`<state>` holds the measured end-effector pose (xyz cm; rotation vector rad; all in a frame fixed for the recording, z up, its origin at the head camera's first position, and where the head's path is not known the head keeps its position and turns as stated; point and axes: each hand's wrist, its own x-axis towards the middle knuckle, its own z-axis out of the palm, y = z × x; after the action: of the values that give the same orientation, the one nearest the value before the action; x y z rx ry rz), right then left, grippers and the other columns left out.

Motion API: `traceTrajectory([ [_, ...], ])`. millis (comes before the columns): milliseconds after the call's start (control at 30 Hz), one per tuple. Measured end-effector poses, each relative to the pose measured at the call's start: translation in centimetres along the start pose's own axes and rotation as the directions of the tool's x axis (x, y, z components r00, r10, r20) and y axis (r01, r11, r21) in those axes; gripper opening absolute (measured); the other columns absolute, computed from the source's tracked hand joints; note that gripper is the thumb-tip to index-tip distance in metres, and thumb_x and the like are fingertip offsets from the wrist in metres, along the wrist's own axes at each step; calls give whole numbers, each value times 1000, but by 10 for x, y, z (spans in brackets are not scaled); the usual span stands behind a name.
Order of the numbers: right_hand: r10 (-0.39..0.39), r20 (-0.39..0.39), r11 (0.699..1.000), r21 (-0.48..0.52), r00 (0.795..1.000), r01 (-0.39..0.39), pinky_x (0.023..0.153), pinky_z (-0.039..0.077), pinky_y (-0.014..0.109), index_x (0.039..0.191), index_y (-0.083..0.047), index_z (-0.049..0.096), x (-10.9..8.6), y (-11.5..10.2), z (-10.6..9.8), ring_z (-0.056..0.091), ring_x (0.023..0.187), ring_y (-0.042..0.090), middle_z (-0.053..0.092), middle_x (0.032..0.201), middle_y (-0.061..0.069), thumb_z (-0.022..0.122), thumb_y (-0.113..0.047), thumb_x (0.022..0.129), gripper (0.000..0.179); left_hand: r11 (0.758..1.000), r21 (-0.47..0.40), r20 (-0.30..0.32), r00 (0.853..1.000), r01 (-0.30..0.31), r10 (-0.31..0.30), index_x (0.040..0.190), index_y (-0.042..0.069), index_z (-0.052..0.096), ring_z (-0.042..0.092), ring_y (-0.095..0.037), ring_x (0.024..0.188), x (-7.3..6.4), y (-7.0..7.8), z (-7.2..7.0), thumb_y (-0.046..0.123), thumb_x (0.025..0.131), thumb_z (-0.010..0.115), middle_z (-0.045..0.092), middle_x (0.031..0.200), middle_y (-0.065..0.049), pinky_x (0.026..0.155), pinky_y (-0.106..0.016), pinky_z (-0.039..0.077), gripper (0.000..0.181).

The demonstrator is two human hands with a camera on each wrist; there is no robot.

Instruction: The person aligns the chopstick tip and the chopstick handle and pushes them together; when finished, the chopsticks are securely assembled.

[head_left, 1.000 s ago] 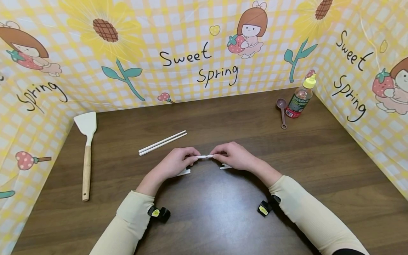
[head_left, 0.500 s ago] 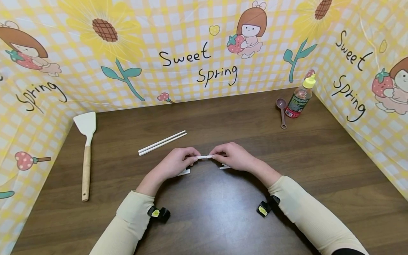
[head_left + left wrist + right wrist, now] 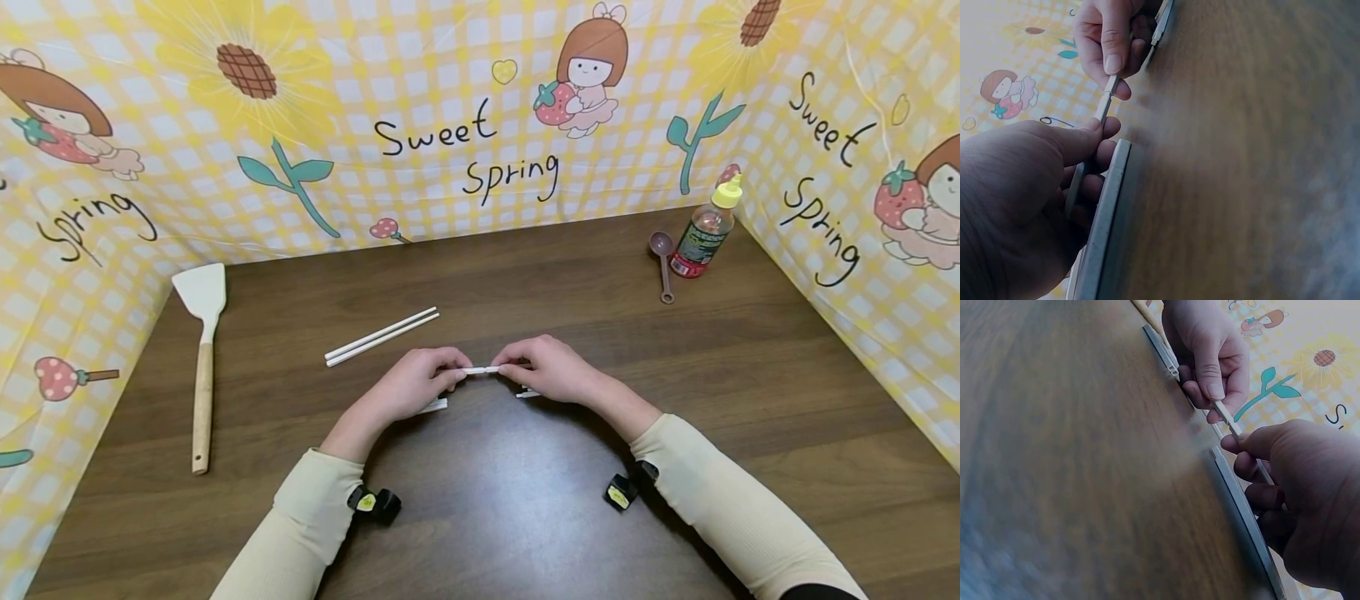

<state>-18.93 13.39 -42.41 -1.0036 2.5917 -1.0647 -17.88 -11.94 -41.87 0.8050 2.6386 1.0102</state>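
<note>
My left hand (image 3: 416, 383) and right hand (image 3: 551, 367) face each other over the middle of the table. Thumb and fingers of the left pinch one white chopstick piece (image 3: 1102, 110). The right pinches another such chopstick piece (image 3: 1235, 430), lined up end to end with the first. A narrower notch shows where the two ends meet between the fingertips. Most of each piece is hidden in the hands. Below the left hand lies a further pale chopstick piece (image 3: 1110, 206) on the table. Another piece (image 3: 1238, 503) lies beneath the right hand, partly covered by it in the head view.
Two white chopsticks (image 3: 382, 336) lie side by side beyond my left hand. At far left is a white spatula (image 3: 204, 367) with a wooden handle. A brown measuring spoon (image 3: 663, 267) lies beside a yellow-capped bottle (image 3: 703, 237) at back right. Patterned cloth (image 3: 420, 187) walls the table.
</note>
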Motion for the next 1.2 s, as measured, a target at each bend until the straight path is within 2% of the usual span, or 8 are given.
traceTrajectory([
  [633,-6,0,999,45,1000,6,67,43,29,104,-14,76,0,0,1,50,67,9,62,79,-9,64,-15,101,12,1000,-1,-1,1000,-6,6,101,12,71,52,-9,65,-1,5,-1,9,100,64,58,73,7,64,-30,43,8],
  [1200,-42,-20,997,71,999,44,65,42,27,102,-11,76,-1,1,2,49,65,7,60,75,-9,65,-13,100,11,1000,11,-20,1000,-9,9,99,11,70,52,-9,64,-1,7,0,8,99,64,57,72,8,64,-30,44,7],
])
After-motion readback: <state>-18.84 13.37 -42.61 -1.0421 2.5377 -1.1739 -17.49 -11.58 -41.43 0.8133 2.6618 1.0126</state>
